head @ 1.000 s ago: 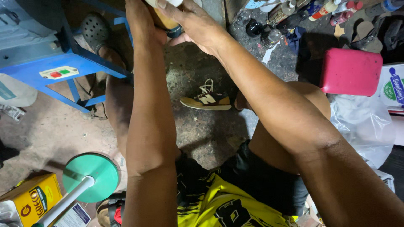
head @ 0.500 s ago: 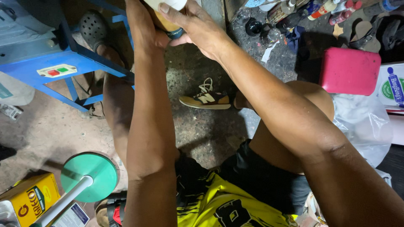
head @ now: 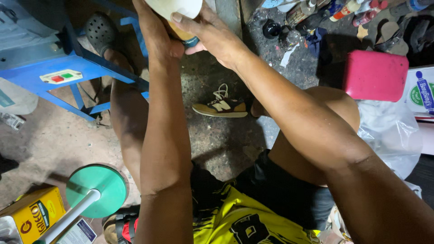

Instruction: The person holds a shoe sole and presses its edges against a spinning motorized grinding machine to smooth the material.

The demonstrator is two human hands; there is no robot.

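At the top centre of the frame I have both hands up on a pale shoe sole [head: 178, 7], which runs off the top edge. My left hand [head: 156, 38] wraps it from the left and my right hand [head: 212, 34] clamps it from the right, fingers [head: 185, 20] curled closed over it. I judge this a pressing or fitting step; next I need a steady grip and even pressure. A sneaker [head: 221, 106] lies on the floor below, mid-frame.
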